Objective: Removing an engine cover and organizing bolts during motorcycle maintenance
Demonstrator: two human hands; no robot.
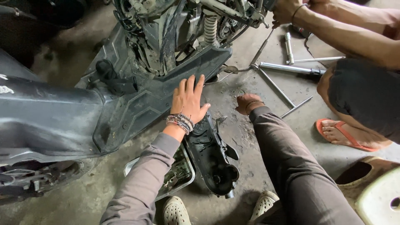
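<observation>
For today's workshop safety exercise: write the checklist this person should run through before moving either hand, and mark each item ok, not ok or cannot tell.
1. Left hand flat on the scooter's dark side panel: ok.
2. Right hand fisted on the concrete floor, holding nothing visible: ok.
3. Black engine cover lying loose below the hands: ok.
4. Metal parts tray within reach: ok.
5. Cross wrench clear of the co-worker's sandalled foot: ok.
6. Scooter steady: cannot tell.
</observation>
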